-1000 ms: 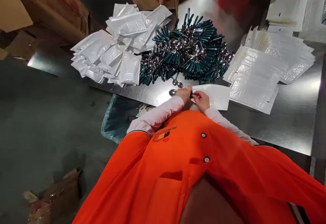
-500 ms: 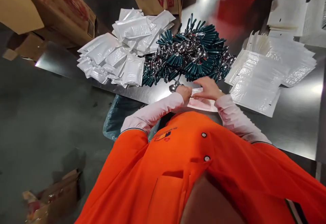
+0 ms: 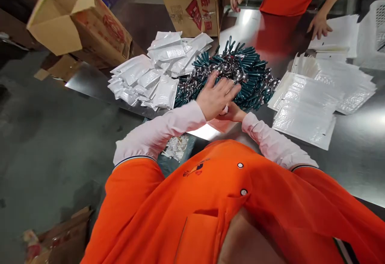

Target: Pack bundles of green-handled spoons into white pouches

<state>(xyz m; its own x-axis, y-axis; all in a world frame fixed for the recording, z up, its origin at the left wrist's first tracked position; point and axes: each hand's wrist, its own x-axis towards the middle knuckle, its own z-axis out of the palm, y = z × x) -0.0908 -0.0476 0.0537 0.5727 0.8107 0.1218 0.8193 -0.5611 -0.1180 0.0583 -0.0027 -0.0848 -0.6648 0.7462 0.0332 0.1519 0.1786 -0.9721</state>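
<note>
My left hand [image 3: 217, 97] is raised over the near edge of a heap of green-handled metal spoons [image 3: 237, 65], its fingers stretched and spread, slightly blurred. Just below and behind it, my right hand [image 3: 234, 113] has its fingers curled in. A small white piece [image 3: 225, 110] shows at those fingers; most of it is hidden, so I cannot tell what it is. Filled white padded envelopes [image 3: 166, 91] lie piled left of the spoons. On the right are stacks of flat white padded envelopes [image 3: 305, 117].
Cardboard boxes stand at the back [image 3: 188, 7] and far left [image 3: 96, 31]. Across the metal table [image 3: 357, 152], another person's hand [image 3: 320, 25] touches white envelopes beside a white plastic basket [image 3: 373, 35]. Below the near edge, a lined bin [image 3: 177, 148] holds paper scraps.
My left hand has lifted off and opened. The white envelope that lay flat under my hands no longer shows there. The view has shifted, revealing more of the other person's arms and the bin.
</note>
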